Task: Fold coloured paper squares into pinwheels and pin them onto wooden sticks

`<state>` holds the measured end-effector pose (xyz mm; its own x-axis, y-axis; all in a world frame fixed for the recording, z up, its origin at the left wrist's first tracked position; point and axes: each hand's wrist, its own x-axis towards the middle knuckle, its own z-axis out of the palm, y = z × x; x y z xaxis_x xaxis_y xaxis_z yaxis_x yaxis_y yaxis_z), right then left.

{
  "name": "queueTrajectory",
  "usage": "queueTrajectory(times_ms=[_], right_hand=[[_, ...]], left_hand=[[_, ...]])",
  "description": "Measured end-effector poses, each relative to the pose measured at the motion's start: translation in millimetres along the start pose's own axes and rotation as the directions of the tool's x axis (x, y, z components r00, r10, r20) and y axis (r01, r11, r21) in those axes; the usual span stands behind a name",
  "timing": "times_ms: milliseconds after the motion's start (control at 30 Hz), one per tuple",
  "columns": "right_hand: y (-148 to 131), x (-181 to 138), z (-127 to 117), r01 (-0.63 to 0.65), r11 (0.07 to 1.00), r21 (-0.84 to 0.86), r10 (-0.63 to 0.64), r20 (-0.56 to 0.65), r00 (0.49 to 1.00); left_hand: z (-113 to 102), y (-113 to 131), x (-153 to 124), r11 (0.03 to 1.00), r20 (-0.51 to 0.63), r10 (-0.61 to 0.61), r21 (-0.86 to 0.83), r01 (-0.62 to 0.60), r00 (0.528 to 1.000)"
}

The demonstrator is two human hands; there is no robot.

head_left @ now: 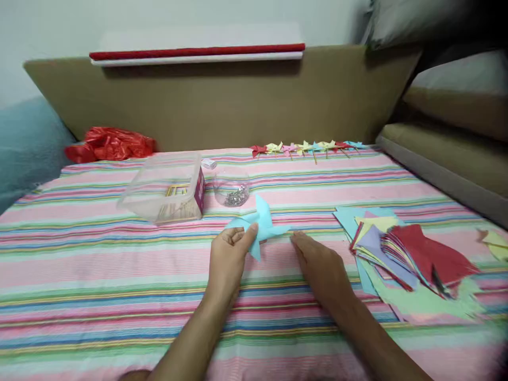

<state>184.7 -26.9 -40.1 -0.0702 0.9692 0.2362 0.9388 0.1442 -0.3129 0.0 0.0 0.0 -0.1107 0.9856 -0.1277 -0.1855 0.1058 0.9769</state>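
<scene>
A light blue paper pinwheel (264,225) is held a little above the cloth. My left hand (232,243) pinches it near its centre, thumb on top, with the blades fanning out around the fingers. Just right of one blade's tip is my right hand (317,259), seen from the back with its fingers drawn together. Whether it touches the blade or has anything small between its fingertips is hidden. Beyond the pinwheel stands a clear round tub (231,189) with small silver metal pieces in it.
A clear plastic box (161,193) holding thin wooden sticks stands at left. Finished pinwheels (313,147) lie in a row at the back. Stacked coloured paper (397,254) with dark scissors (438,283) lies at right. A red plastic bag (113,143) sits back left on the striped cloth (119,296).
</scene>
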Motion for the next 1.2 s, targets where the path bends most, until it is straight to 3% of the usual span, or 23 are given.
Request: queueTrajectory(times_ms=[133, 233, 333, 400, 467, 533, 700, 867, 1200], right_hand=[[5.3, 5.3, -1.6, -0.038, 0.997, 0.071, 0.045, -0.098, 0.994], [3.7, 12.4, -17.5, -0.025, 0.947, 0.321, 0.097, -0.212, 0.972], [-9.7, 16.9, -43.5, -0.008, 0.754, 0.657, 0.199, -0.217, 0.956], [-23.5, 17.1, -59.4, 0.006, 0.64, 0.769, 0.225, -0.195, 0.955], [-36.8, 16.2, -68.9, 0.057, 0.638, 0.768, 0.167, -0.211, 0.963], [-45.8, 15.9, -70.5, 0.136, 0.7, 0.702, 0.062, -0.249, 0.966], [-48.0, 20.2, -57.2, 0.282, 0.748, 0.601, -0.128, -0.286, 0.949], [-43.6, 22.4, -52.9, 0.318, 0.762, 0.564, -0.162, -0.31, 0.937], [-38.9, 21.8, -48.2, 0.289, 0.743, 0.604, -0.118, -0.306, 0.945]], left_hand=[[-0.9, -0.1, -1.9, 1.0, 0.002, 0.011, -0.02, -0.01, 1.0], [0.3, 0.6, -3.9, 0.999, -0.005, 0.049, -0.014, -0.049, 0.999], [3.0, 1.9, -6.5, 0.992, -0.034, 0.118, 0.051, -0.116, 0.992], [4.7, 2.9, -8.4, 0.985, -0.034, 0.147, 0.091, -0.143, 0.989], [6.0, 3.9, -10.1, 0.983, -0.021, 0.152, 0.107, -0.149, 0.988], [6.9, 4.7, -11.2, 0.986, -0.01, 0.142, 0.088, -0.14, 0.99], [7.3, 5.1, -12.0, 0.995, 0.04, 0.081, -0.055, -0.079, 0.996], [8.2, 6.1, -14.5, 0.992, 0.119, 0.016, -0.127, -0.001, 0.993], [12.7, 6.5, -17.6, 0.988, 0.131, -0.005, -0.154, 0.026, 0.991]])
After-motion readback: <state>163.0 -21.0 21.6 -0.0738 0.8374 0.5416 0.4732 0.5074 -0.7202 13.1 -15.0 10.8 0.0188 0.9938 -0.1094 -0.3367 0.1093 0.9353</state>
